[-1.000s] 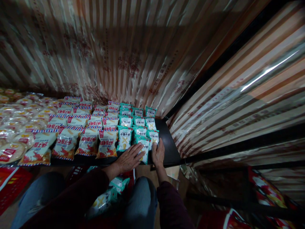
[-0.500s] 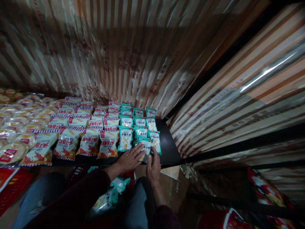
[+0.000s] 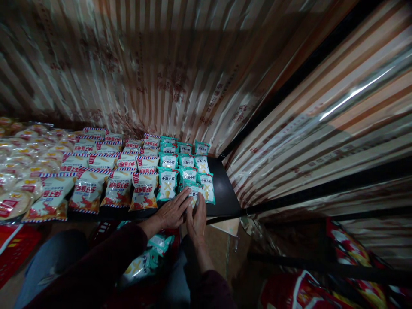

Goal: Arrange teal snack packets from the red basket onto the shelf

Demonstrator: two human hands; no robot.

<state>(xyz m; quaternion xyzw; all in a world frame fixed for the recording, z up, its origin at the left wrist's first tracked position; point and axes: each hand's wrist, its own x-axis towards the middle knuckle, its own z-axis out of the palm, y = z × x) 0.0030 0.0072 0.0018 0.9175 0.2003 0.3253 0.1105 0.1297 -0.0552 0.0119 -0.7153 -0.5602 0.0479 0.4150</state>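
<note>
At the front edge of a dark shelf [image 3: 225, 189], a small green-and-white snack bag [image 3: 194, 191] is held between my two hands. My left hand [image 3: 172, 212] presses its fingers along the bag's left and front side. From the right, my right hand [image 3: 197, 219] closes around the bag's other side, fingers pointing up. Much of the bag's lower part is hidden by the fingers. Around it stand matching green-and-white bags in columns, one just left [image 3: 167, 184] and one just right [image 3: 206, 188].
Left of these stand rows of white-and-orange snack bags [image 3: 144, 191], then clear-wrapped round crackers [image 3: 25, 186]. Below the shelf, more green bags [image 3: 140, 264] lie in a red basket by my knees. Plastic-wrapped striped sheeting [image 3: 186, 77] rises behind; a black frame bar [image 3: 289, 81] slants at right.
Both hands have shifted slightly left and inward on the snack bag, and the right fingers now cover more of its front. The whole view has moved a little.
</note>
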